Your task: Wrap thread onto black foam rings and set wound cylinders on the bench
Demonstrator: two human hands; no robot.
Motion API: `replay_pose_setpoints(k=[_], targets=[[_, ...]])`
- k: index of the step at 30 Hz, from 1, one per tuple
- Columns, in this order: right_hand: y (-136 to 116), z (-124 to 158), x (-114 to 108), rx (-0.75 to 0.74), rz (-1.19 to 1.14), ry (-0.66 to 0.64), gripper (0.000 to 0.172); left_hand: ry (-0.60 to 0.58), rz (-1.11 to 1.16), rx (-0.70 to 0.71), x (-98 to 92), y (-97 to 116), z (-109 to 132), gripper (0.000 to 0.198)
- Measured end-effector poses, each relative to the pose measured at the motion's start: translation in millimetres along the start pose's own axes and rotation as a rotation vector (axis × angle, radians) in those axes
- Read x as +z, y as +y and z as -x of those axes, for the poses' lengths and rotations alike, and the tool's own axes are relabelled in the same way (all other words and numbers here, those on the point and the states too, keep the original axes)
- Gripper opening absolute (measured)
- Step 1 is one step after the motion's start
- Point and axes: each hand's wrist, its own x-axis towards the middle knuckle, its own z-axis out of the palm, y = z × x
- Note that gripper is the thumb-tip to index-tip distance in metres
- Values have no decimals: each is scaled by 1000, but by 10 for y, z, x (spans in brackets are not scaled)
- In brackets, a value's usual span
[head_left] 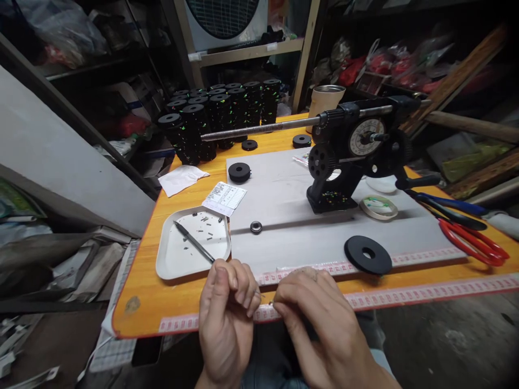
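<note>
My left hand (pixel 229 313) is raised over the table's front edge, its fingers curled in and the thumb against them. Whatever it holds, if anything, is hidden. Close by on the right, my right hand (pixel 320 319) pinches thumb and forefinger together, with a speck too small to name at the tips. Both hands are just above a pink-and-white tape measure (pixel 385 296) along the edge. A black disc with a centre hole (pixel 368 254) lies beyond my right hand. Past my left hand, a white tray (pixel 164 265) holds a pen (pixel 193 241) and small dark bits.
A hand-cranked winding machine (pixel 344 146) stands on the grey board (pixel 279 194), its threaded shaft reaching left. Several black spools (pixel 190 135) crowd the back left. Red-handled pliers (pixel 472 240) lie right, near a round dish (pixel 378 207). A small black ring (pixel 255 227) sits mid-board.
</note>
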Motion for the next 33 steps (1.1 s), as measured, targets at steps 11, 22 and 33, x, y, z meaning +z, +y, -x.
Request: replay_pose_setpoints(k=[11,22,33], targets=[[171,95,-122,12,-19,-51,17,22,-7,41,-1,-19,0,35],[-3,-39,-62,45,-73,-49,20,-12,-20,55,1,-33,-7,34],[38,-27,26,0,-23,-56,16,24,-3,33,-10,-28,-14,34]])
